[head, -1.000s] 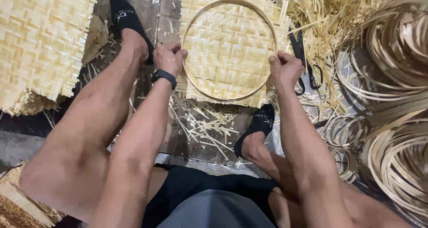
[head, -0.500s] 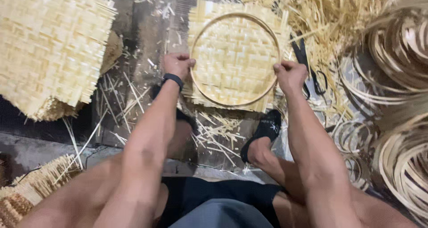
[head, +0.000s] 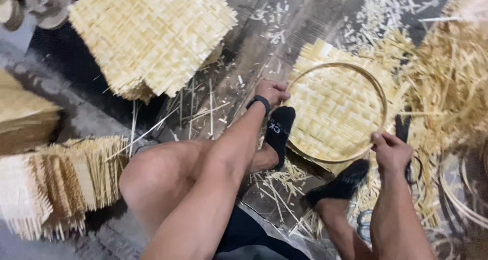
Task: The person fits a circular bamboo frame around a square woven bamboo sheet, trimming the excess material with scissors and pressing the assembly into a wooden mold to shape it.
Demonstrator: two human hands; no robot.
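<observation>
A square woven bamboo mat (head: pixel 333 105) lies on the floor with a round bamboo hoop (head: pixel 378 89) pressed on top of it. My left hand (head: pixel 272 91), with a black band on the wrist, grips the hoop's left rim. My right hand (head: pixel 390 149) grips the hoop's near right rim. My two feet in black socks press on the mat: the left foot (head: pixel 277 133) at its left edge, the right foot (head: pixel 338 186) at its near edge.
A stack of woven mats (head: pixel 150 36) lies at the upper left, and more mats (head: pixel 56 183) lie at the lower left. Loose bamboo strips and shavings (head: pixel 447 77) pile at the right. Coiled bamboo hoops (head: pixel 465 199) lie at the lower right.
The view has swung left. My left foot has come in from the far left onto the mat's left edge. Both hands keep hold of the hoop.
</observation>
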